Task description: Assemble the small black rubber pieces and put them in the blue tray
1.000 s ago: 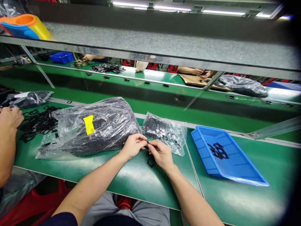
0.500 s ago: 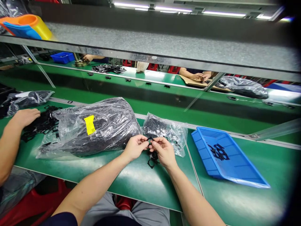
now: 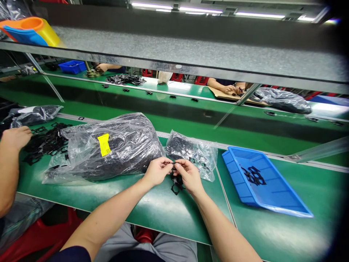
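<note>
My left hand (image 3: 157,170) and my right hand (image 3: 188,175) meet over the green table (image 3: 152,207), fingertips pinched together on a small black rubber part (image 3: 176,184) that hangs between and below them. Just behind them lies a small clear bag of black ring parts (image 3: 191,151). A large clear bag of black parts (image 3: 109,149) with a yellow label sits to the left of my left hand. A blue tray (image 3: 261,182) with a few black parts lies to the right.
A neighbour's hand (image 3: 15,137) rests at the far left beside a loose pile of black parts (image 3: 46,140). Beyond runs a green conveyor belt (image 3: 174,112) under a grey shelf. Other people's hands (image 3: 231,88) work across it.
My hands rose slightly and closed in on the black part, which now hangs lower between them. The neighbour's hand reached out to the loose pile, then drew back left.
</note>
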Available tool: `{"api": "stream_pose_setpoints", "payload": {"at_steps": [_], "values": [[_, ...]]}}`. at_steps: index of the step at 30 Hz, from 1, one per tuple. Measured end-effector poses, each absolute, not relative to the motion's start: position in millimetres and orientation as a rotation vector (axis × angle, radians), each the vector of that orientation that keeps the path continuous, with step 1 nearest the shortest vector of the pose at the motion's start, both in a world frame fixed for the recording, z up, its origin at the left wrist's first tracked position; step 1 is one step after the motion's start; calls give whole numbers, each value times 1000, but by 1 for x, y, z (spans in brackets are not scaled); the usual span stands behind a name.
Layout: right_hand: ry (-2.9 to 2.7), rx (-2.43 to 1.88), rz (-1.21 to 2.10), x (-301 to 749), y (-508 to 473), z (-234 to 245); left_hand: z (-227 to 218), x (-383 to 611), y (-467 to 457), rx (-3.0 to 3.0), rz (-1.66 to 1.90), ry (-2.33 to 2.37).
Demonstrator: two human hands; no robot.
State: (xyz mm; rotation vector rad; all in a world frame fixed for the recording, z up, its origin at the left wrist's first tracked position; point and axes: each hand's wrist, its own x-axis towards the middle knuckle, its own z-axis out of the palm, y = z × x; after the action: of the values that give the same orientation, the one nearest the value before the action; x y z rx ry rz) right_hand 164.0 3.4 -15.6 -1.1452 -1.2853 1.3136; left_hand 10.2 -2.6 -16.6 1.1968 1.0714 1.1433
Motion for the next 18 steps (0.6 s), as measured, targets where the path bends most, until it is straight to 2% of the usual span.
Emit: {"api": "stream_pose_setpoints", "payload": {"at_steps": [18], "values": [[-1333, -1175, 1482, 171, 7, -15, -10, 9, -2, 1135, 1154, 1037]]}}
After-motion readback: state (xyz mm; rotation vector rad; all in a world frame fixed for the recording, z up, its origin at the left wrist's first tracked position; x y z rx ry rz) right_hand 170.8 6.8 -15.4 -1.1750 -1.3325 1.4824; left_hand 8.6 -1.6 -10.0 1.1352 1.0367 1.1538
